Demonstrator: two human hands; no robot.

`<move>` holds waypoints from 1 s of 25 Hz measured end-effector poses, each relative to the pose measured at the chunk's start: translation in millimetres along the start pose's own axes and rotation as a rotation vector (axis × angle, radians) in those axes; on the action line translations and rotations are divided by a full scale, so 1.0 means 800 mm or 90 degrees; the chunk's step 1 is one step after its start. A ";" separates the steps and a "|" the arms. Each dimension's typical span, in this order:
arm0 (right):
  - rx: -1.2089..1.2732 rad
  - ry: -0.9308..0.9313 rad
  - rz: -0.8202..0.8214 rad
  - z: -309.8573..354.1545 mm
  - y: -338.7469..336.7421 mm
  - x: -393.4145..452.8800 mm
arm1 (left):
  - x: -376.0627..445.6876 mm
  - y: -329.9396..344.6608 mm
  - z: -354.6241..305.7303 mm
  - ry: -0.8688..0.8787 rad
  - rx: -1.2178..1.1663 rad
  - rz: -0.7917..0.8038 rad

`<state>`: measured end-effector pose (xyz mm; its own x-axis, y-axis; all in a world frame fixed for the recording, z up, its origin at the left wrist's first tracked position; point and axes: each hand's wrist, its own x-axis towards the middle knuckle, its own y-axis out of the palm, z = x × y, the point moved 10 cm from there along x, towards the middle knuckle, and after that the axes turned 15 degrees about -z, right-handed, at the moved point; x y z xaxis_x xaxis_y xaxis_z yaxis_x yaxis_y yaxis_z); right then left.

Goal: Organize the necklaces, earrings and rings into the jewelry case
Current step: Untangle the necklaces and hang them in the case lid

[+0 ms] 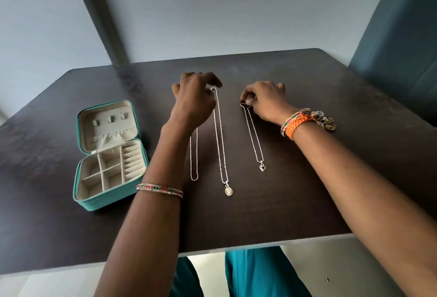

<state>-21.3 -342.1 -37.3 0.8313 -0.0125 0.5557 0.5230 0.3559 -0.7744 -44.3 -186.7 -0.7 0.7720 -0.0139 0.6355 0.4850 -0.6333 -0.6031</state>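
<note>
Three necklaces lie parallel on dark surface (307, 190). Left hand (194, 98) pinches far end of oval-pendant necklace (221, 154); right hand (266, 100) pinches far end of heart-pendant necklace (254, 140). Plain chain (194, 154) untouched. Jewelry case (110, 154) open, left. Advice: lift one chain at a time, keep straight, avoid tangling.

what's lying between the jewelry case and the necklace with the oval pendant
In the head view: the left forearm and a plain chain with no pendant, its top hidden under the wrist.
</note>
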 end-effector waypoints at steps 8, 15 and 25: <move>-0.012 -0.031 -0.092 0.003 -0.019 0.004 | 0.007 -0.024 0.054 -0.094 0.113 -0.073; 0.012 -0.079 -0.079 0.037 -0.016 -0.004 | -0.009 0.012 0.102 -0.194 0.178 0.048; 0.045 -0.114 -0.093 0.060 -0.023 -0.011 | -0.012 0.016 0.093 -0.174 0.163 0.035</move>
<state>-46.8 -304.0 -13.6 0.6978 0.0949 0.7100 0.6156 0.4273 -0.6621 -15.0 -136.9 -50.7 0.8644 0.1865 0.4669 0.4996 -0.4224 -0.7563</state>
